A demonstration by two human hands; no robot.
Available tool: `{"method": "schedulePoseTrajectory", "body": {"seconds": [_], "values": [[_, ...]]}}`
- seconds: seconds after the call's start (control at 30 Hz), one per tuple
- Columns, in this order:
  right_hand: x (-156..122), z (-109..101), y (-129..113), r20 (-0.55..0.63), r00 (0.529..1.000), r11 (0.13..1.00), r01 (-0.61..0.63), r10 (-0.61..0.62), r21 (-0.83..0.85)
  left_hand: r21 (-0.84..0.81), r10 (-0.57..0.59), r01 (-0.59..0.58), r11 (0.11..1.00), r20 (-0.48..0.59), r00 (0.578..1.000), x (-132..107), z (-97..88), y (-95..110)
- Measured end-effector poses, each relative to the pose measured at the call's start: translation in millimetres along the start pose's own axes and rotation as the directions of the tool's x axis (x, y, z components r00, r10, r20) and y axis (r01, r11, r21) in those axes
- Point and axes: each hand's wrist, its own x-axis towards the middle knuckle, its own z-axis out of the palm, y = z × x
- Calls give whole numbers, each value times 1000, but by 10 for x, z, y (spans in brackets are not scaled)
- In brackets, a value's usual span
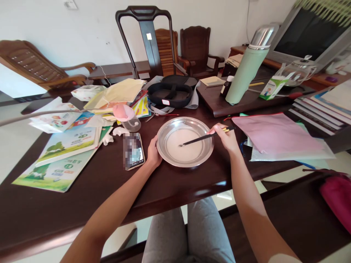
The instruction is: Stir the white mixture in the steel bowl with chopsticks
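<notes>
A round steel basin [165, 132] stands on the dark table, with a whitish liquid or paste [189, 149] covering its bottom. My left hand [154, 152] grips the basin's left side, its fingers partly hidden behind the rim. Over the right rim, my right hand [225, 138] is closed around a pair of dark chopsticks [196, 140] with lighter upper ends. Their tips reach down to the white contents near the basin's middle. Just left of my left hand lies a phone [134, 151] with its screen lit.
Left of the basin are a pink-lidded cup [127, 117], crumpled tissues [120, 131] and booklets [60, 168]. Behind it sits an open black case [170, 94]. To the right are a pink zip pouch [276, 133], a tall green thermos [246, 69] and a book stack [318, 115].
</notes>
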Motion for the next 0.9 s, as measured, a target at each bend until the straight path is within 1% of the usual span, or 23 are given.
{"method": "schedulePoseTrajectory", "body": {"seconds": [0.07,0.17,0.23,0.3,0.37,0.43,0.5,0.6,0.63,0.67,0.7,0.8,0.83,0.87,0.9], "values": [[4,4,-12,-20,1000,1000,8,-8,-4,-2,5,-5,1000,3,1000,0,2,-1],[22,-29,5,-156,988,999,11,-6,31,-9,2,-2,1000,8,1000,-3,3,0],[24,-46,23,-193,981,999,9,1,52,-12,-2,2,1000,9,1000,-2,0,0],[14,-43,31,-134,991,999,-4,11,51,-7,-5,5,1000,6,1000,2,-6,-4],[0,-24,26,-34,999,999,-12,13,33,-1,-3,3,1000,-1,1000,5,-10,-8],[-5,-11,20,17,1000,1000,0,0,15,-1,3,-3,1000,-5,1000,5,-8,-8],[5,-18,26,-20,1000,1000,13,-13,7,-7,6,-6,1000,1,1000,-1,-1,-3],[27,-53,57,-155,988,999,20,-16,29,-9,-5,5,1000,14,1000,-9,6,6],[30,-61,67,-178,984,999,21,-13,41,-9,-10,10,1000,16,1000,-9,5,7],[29,-64,74,-178,984,999,19,-10,50,-11,-13,13,1000,15,1000,-8,3,7],[24,-62,77,-152,988,999,14,-6,52,-13,-13,14,1000,11,1000,-4,-1,5],[5,-34,65,-12,1000,1000,7,-6,28,-21,-8,8,1000,0,1000,11,-12,-6],[2,-26,58,12,1000,1000,11,-11,19,-21,-5,5,1000,0,1000,15,-15,-9],[2,-21,53,11,1000,1000,16,-16,15,-21,-1,1,1000,2,1000,18,-16,-12],[5,-21,51,-15,1000,1000,19,-19,17,-20,2,-2,1000,6,1000,19,-17,-13]]}}
